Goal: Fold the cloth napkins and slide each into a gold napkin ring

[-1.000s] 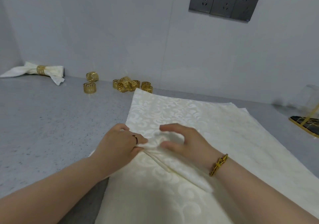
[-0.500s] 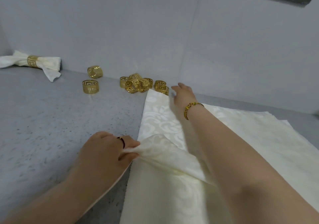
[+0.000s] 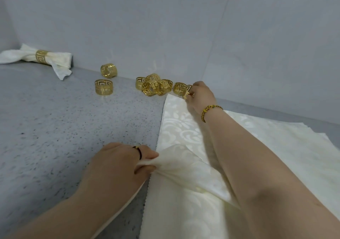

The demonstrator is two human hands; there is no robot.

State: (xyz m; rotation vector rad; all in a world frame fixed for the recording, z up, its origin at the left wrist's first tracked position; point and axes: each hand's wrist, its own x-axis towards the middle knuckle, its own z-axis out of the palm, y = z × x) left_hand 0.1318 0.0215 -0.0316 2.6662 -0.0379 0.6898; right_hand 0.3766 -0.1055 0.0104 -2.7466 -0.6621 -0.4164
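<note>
A cream patterned napkin (image 3: 176,132) lies spread on the grey counter (image 3: 64,128), on top of other flat napkins. My left hand (image 3: 119,163) pinches a gathered fold of it at its left edge. My right hand (image 3: 200,95) is stretched to the back, its fingers closed on a gold napkin ring (image 3: 188,90) at the napkin's far corner. A cluster of several gold rings (image 3: 156,86) lies just left of that hand.
Two more gold rings, one (image 3: 109,70) and another (image 3: 104,87), stand apart at the back left. A finished napkin in a gold ring (image 3: 42,57) lies against the wall in the far left corner. The grey wall (image 3: 165,27) closes off the back.
My right hand left the gathered fold, reached to the back and now grips a gold ring. My left hand kept pinching the fold. The view tilted down and left.
</note>
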